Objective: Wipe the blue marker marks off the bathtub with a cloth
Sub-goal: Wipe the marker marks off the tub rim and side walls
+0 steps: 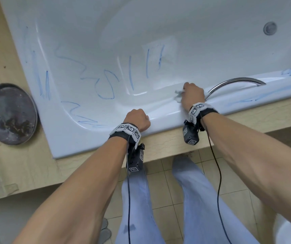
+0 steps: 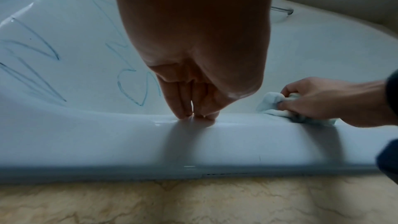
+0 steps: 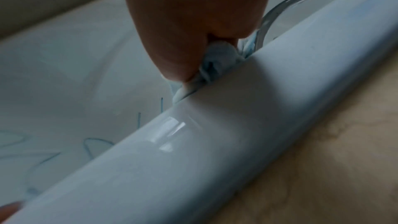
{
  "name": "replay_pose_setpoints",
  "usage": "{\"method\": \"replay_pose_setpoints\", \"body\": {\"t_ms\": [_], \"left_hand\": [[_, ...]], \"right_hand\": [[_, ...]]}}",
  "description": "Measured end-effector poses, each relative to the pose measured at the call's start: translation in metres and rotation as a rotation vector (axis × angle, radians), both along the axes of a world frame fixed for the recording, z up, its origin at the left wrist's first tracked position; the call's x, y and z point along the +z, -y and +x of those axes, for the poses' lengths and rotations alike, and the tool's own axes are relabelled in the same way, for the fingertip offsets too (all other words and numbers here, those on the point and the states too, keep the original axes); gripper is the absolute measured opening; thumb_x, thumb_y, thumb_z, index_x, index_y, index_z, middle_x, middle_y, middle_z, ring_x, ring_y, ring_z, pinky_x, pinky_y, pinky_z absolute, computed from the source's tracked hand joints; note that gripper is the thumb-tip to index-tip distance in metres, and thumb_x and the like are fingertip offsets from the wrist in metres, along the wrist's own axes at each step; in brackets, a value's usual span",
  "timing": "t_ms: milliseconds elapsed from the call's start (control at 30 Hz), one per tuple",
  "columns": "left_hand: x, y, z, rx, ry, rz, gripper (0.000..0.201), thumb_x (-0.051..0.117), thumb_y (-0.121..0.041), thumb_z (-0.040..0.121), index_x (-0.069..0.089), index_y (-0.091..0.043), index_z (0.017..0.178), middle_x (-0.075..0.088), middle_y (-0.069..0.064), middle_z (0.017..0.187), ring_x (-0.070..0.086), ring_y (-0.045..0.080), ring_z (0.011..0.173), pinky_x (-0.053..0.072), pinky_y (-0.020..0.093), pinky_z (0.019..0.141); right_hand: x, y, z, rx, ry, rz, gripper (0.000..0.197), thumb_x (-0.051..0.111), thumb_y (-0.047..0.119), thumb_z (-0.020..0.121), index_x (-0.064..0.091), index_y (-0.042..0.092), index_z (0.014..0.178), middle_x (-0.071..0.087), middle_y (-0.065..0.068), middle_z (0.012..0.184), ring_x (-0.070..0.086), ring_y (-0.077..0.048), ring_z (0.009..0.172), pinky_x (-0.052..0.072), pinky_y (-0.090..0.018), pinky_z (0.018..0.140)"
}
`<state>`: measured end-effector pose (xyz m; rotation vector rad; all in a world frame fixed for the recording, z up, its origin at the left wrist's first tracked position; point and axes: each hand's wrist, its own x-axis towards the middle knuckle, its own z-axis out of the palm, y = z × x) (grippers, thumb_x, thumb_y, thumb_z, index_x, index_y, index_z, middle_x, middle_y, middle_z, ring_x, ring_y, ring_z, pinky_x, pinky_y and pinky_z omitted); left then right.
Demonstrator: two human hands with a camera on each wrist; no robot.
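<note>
The pale bathtub [image 1: 158,118] carries blue marker scribbles [image 1: 106,85] on its inner wall, with more marks on the left rim [image 1: 42,81] and the right rim [image 1: 264,95]. My right hand [image 1: 190,95] grips a crumpled white cloth [image 1: 177,95] and presses it on the near rim's inner edge, just left of the chrome grab handle [image 1: 236,82]. The right wrist view shows the cloth [image 3: 215,64] bunched under the fingers. My left hand [image 1: 137,119] holds nothing. Its fingertips [image 2: 183,113] press down on the near rim, left of the cloth [image 2: 271,103].
A dark round pan [image 1: 9,113] lies on the beige surround [image 1: 27,164] left of the tub. The drain [image 1: 270,28] sits at the far right of the tub floor. My legs in jeans [image 1: 137,208] stand on the tiled floor below the rim, with cables hanging from both wrists.
</note>
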<state>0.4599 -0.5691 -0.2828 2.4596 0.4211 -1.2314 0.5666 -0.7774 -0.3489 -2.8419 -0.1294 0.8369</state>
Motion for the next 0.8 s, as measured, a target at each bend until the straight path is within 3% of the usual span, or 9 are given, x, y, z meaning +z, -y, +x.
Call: {"method": "replay_pose_setpoints", "body": {"t_ms": [133,233,367,467,567,633,733,800], "left_hand": [[0.001,0.0,0.003,0.014,-0.016,-0.014,0.037,0.045,-0.031,0.097,0.071,-0.005,0.09,0.068,0.013,0.088,0.06,0.032,0.078,0.053,0.034,0.076],[0.002,0.002,0.001,0.014,-0.004,-0.005,0.036,0.046,-0.029,0.095,0.068,-0.002,0.086,0.068,0.02,0.089,0.064,0.038,0.085,0.052,0.036,0.074],[0.004,0.005,0.003,0.025,0.001,-0.004,0.034,0.046,-0.026,0.094,0.066,-0.002,0.082,0.069,0.021,0.088,0.064,0.039,0.083,0.051,0.035,0.071],[0.004,0.007,0.001,0.028,-0.021,0.011,0.031,0.046,-0.024,0.095,0.067,-0.005,0.082,0.066,0.016,0.083,0.058,0.034,0.076,0.049,0.032,0.069],[0.005,0.009,-0.003,0.03,-0.017,0.036,0.027,0.046,-0.019,0.094,0.058,-0.01,0.071,0.06,0.01,0.075,0.057,0.033,0.077,0.044,0.029,0.068],[0.003,0.008,-0.006,0.025,-0.019,0.029,0.028,0.043,-0.02,0.094,0.065,-0.008,0.083,0.064,0.011,0.081,0.058,0.032,0.081,0.046,0.029,0.071],[-0.001,0.006,-0.01,0.011,-0.021,0.008,0.034,0.038,-0.021,0.094,0.069,-0.012,0.105,0.067,0.011,0.094,0.056,0.03,0.083,0.046,0.029,0.075],[-0.001,0.006,-0.011,0.012,-0.016,0.01,0.036,0.038,-0.023,0.095,0.069,-0.012,0.108,0.068,0.011,0.098,0.054,0.029,0.083,0.046,0.029,0.076]], "right_hand": [[0.02,-0.021,-0.041,0.012,0.059,0.166,0.014,0.057,0.016,0.088,0.062,0.015,0.102,0.066,-0.008,0.102,0.065,-0.031,0.092,0.047,-0.037,0.083],[0.031,-0.041,-0.064,0.099,0.029,0.267,0.01,0.06,0.015,0.086,0.062,0.016,0.096,0.066,-0.006,0.097,0.062,-0.027,0.088,0.048,-0.035,0.078],[0.032,-0.039,-0.043,0.144,-0.077,0.308,0.01,0.06,0.011,0.083,0.062,0.015,0.092,0.063,-0.006,0.096,0.056,-0.026,0.096,0.044,-0.033,0.076],[0.024,-0.01,0.005,0.042,-0.013,0.237,0.016,0.064,0.017,0.082,0.065,0.009,0.096,0.064,-0.014,0.103,0.058,-0.033,0.1,0.047,-0.035,0.081],[0.014,0.024,0.041,0.076,-0.134,0.001,0.032,0.07,0.033,0.085,0.061,0.01,0.105,0.067,-0.012,0.114,0.062,-0.034,0.106,0.05,-0.036,0.089],[0.009,0.03,0.041,0.126,-0.171,-0.089,0.04,0.069,0.036,0.088,0.056,0.007,0.113,0.065,-0.015,0.117,0.061,-0.036,0.109,0.049,-0.038,0.09],[0.009,0.013,0.019,0.104,-0.089,-0.113,0.042,0.064,0.027,0.093,0.048,0.002,0.123,0.06,-0.021,0.121,0.057,-0.041,0.114,0.048,-0.042,0.089],[0.015,-0.004,0.001,0.088,-0.039,-0.05,0.037,0.061,0.019,0.092,0.049,0.003,0.122,0.062,-0.02,0.119,0.059,-0.04,0.111,0.048,-0.042,0.089]]}}
